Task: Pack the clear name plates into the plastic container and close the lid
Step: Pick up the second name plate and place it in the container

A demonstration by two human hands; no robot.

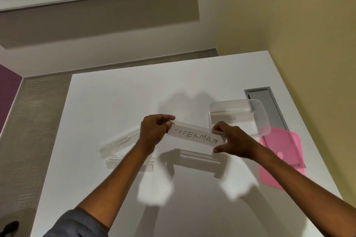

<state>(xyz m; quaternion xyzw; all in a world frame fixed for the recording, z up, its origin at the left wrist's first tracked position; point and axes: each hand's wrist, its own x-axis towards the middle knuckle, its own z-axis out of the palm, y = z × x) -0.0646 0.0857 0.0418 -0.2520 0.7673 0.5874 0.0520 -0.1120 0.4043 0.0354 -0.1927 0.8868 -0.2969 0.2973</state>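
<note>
- Left hand (154, 131) and right hand (234, 141) each pinch one end of the clear "SUPERMAN" name plate (195, 136), held above the white table (115, 98).
- Clear plastic container (238, 116) sits open just beyond the plate's right end.
- Pink lid (279, 158) lies beside the container, on its near side.
- "ELEPHANT" name plate (121, 143) rests left of the held plate.

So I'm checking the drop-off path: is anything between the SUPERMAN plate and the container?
Nothing visible. Both hands hold the SUPERMAN plate above the table, and the plastic container sits just beyond its right end, open, with the pink lid lying off beside it.
</note>
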